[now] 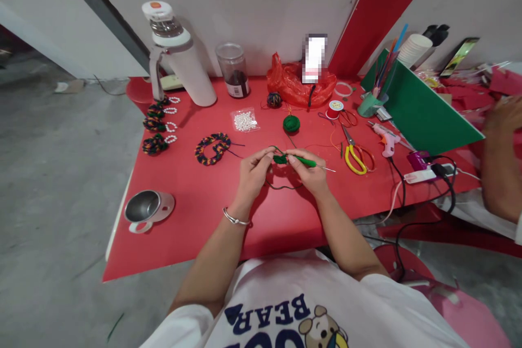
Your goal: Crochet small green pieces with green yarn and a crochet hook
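My left hand (253,173) pinches a small green crocheted piece (279,159) and its yarn above the red table (196,212). My right hand (310,173) is closed round a green-handled crochet hook (310,162), whose metal tip points right. Both hands meet at the table's middle. A dark yarn strand loops beneath them and a thread leads back to a green yarn ball (291,123).
Yellow scissors (354,157), a pink glue gun (387,140) and a power strip (424,174) lie to the right. Finished multicoloured scrunchies (212,148), a bag of beads (244,120), a steel cup (143,207), a white thermos (183,60) and a jar (233,69) stand left and behind. Another person's arm (499,163) is at the right edge.
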The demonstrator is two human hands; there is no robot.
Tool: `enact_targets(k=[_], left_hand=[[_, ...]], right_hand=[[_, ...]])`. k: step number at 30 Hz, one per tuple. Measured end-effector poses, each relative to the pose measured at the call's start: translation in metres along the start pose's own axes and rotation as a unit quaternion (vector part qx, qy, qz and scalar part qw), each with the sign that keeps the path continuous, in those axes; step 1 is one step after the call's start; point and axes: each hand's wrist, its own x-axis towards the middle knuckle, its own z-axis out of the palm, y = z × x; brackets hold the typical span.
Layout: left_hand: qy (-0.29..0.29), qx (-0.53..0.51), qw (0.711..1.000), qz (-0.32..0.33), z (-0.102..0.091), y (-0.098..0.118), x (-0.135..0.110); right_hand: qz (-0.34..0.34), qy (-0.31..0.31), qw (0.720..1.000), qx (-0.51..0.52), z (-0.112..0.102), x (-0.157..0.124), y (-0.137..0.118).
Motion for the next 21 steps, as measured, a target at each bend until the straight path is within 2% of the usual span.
enact_targets(k=[9,17,21], left_hand=[[0.018,0.011,1.000,0.022,0.0009,-0.0025,0.0029],[0.013,-0.015,1.000,0.003,0.0011,-0.0043,0.0052],[0.008,-0.017,1.000,0.002,0.0016,-0.0012,0.0026]], right_hand=[[-0.003,-0.023,1.000,-0.001,-0.0001,-0.0002,0.0009],[-0.006,-0.071,0.997,0.012,-0.0025,0.0005,-0.0044],[-0.012,-0.057,0.998,-0.006,-0.0018,0.0001,-0.0004]])
